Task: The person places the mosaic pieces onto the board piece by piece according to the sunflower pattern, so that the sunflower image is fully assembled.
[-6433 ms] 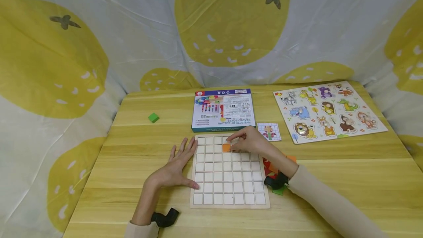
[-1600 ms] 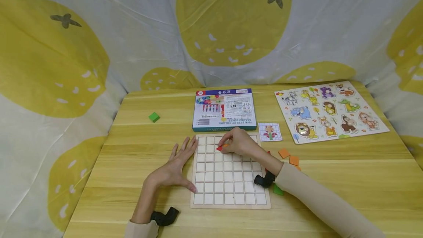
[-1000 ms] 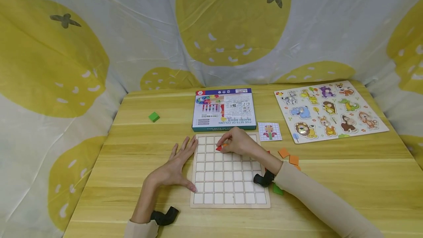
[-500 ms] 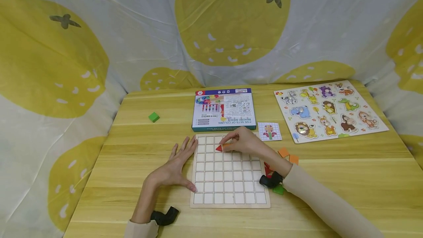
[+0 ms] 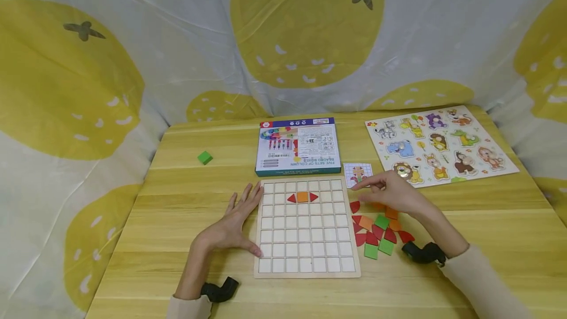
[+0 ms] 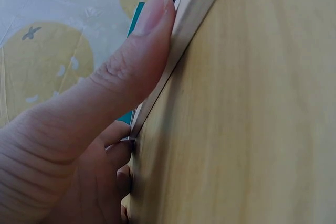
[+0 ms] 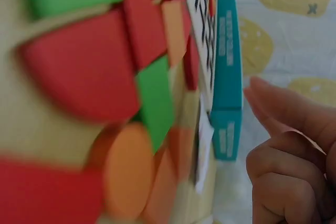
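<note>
A wooden grid board (image 5: 310, 235) lies flat on the table. In its second row from the back, an orange square tile (image 5: 302, 197) sits between two red pieces, a left one (image 5: 292, 198) and a right one (image 5: 313, 197), both fan-shaped. My left hand (image 5: 230, 228) rests along the board's left edge, fingers spread; the left wrist view shows its thumb (image 6: 149, 24) on the board's side. Off the board's right edge hovers my right hand (image 5: 392, 193), index finger and thumb apart, nothing between them. Below it lie loose red, green and orange pieces, including a red quarter-round (image 5: 355, 207).
Behind the board lies a boxed bead set (image 5: 297, 149). A pattern card (image 5: 358, 174) is beside the board's back right corner, partly behind my right fingers. An animal puzzle board (image 5: 443, 146) lies at the back right, a green block (image 5: 205, 157) at the left.
My right hand has let go of the left red piece, now beside the orange tile, and moved right, off the board toward the loose pieces. My left hand stays put.
</note>
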A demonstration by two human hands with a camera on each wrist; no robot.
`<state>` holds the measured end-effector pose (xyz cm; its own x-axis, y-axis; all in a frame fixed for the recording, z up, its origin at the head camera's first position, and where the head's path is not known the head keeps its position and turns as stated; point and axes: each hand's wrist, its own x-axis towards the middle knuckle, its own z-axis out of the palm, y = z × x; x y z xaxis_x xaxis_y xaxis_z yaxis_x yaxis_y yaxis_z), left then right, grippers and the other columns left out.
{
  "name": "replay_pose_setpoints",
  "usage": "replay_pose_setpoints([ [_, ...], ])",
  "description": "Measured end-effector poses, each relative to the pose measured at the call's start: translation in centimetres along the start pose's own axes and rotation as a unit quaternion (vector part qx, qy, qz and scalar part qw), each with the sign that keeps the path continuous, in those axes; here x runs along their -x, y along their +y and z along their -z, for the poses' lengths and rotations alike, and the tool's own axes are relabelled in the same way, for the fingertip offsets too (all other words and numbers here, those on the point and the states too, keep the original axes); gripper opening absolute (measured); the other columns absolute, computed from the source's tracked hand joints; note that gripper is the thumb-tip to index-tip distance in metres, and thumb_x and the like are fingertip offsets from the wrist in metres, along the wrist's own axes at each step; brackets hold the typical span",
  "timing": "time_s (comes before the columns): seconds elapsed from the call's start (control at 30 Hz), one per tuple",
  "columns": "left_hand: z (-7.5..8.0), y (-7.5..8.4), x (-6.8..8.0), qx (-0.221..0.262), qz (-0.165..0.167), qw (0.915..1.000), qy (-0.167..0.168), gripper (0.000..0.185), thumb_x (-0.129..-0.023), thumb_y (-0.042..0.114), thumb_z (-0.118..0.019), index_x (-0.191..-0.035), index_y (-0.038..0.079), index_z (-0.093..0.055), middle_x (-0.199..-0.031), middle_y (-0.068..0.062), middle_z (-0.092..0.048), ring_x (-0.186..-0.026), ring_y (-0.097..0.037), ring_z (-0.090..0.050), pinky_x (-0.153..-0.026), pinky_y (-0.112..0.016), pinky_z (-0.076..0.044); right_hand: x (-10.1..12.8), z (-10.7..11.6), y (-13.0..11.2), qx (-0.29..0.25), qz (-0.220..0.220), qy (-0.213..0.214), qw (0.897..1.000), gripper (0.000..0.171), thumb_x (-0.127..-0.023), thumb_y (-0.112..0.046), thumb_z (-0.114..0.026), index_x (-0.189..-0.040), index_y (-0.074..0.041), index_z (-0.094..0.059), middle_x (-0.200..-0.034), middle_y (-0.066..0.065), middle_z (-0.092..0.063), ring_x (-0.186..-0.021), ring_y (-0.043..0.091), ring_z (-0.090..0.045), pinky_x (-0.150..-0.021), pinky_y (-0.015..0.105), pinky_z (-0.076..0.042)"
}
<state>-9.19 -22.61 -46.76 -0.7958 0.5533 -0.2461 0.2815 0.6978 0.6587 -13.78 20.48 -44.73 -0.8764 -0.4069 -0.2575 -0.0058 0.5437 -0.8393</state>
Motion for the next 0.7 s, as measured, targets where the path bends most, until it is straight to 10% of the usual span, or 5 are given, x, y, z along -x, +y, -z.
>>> replay_pose_setpoints([
  [0.7,0.1,-0.1,0.1,0.0,-0.003,1.0,0.001,0.151,-0.057,0.043,-0.1,-0.168,0.011,-0.002,-0.176,-0.007,0.006,-0.162,-0.035,0.014,-0.127,-0.064,0.014,1.6,2.4,3.3,-0.014,-0.037,-0.027,0.999,0.034,-0.085,-0.014,-0.085,-0.115,-0.001,-0.077,-0.059,-0.007,-0.03,-0.054,0.008,-0.028,-0.051,0.026,-0.024],
])
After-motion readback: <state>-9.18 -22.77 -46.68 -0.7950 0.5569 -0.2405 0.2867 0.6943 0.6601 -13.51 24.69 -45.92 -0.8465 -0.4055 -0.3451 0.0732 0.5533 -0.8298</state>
